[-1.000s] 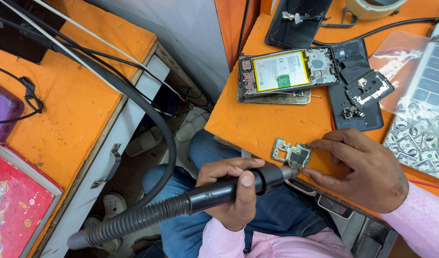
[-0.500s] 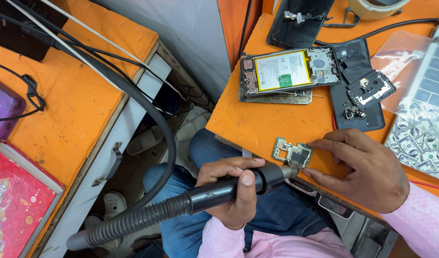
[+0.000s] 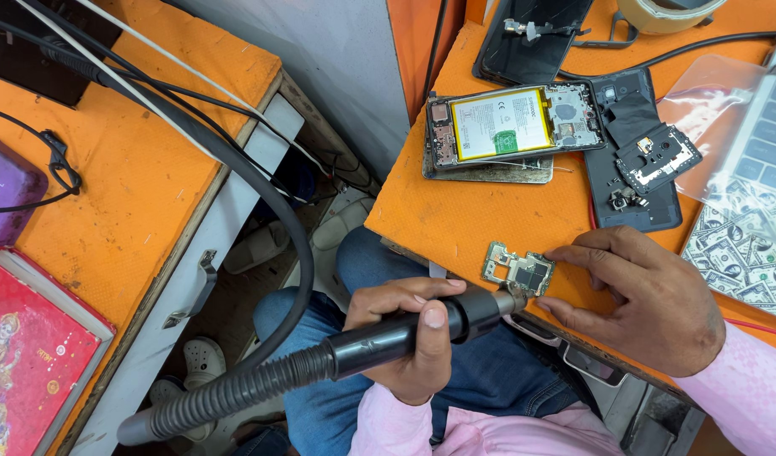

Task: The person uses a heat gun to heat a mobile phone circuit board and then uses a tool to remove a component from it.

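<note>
From the head camera, my left hand [image 3: 413, 338] wraps the black ribbed-hose hot-air wand [image 3: 388, 336], nozzle at a metal circuit board [image 3: 518, 270] near the orange table's [image 3: 455, 219] front edge; right hand [image 3: 641, 295] fingertips pin the board.

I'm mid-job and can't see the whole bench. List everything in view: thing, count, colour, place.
hot-air handpiece: 1, black, ribbed hose behind, nozzle at the small board
small circuit board: 1, grey-gold, orange table's near edge
opened phone: 1, pale battery showing, table's far side
black back cover: 1, loose parts on it, right of the phone
dark phone: 1, top edge
laptop: 1, grey keys, far right
red book: 1, lower left on the side bench
cables: several, black and white, side bench
left hand: grips the handpiece
right hand: fingertips steady the board
</note>
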